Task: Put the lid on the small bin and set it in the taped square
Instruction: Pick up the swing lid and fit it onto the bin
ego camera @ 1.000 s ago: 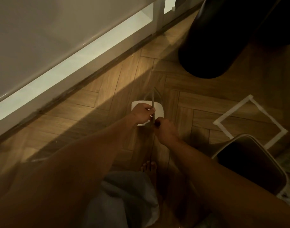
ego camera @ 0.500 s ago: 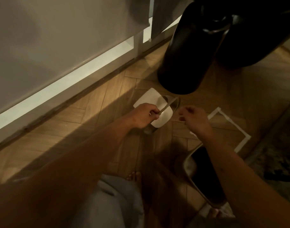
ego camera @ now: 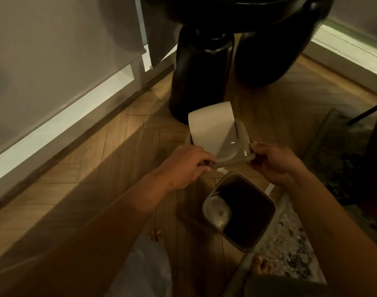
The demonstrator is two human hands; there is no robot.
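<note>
I hold the white bin lid [ego camera: 213, 129] in the air above the floor, tilted with its swing flap hanging open. My left hand [ego camera: 183, 166] grips the lid's near left rim and my right hand [ego camera: 275, 163] grips its near right corner. The small bin [ego camera: 239, 211] stands open on the wooden floor just below and in front of my hands, its inside dark. Only a short piece of the white tape square [ego camera: 270, 188] shows beside the bin's right rim; the rest is hidden behind the bin, lid and hands.
A large black rounded furniture base [ego camera: 202, 78] stands right behind the lid. A white cabinet plinth [ego camera: 61, 116] runs along the left. A patterned rug [ego camera: 290, 243] lies at the right under the bin's edge. My bare feet [ego camera: 156, 235] are near the bin.
The lid rose off the floor and moved right toward the bin. My right hand, free half a second ago, now grips the lid's right corner. The camera swung right.
</note>
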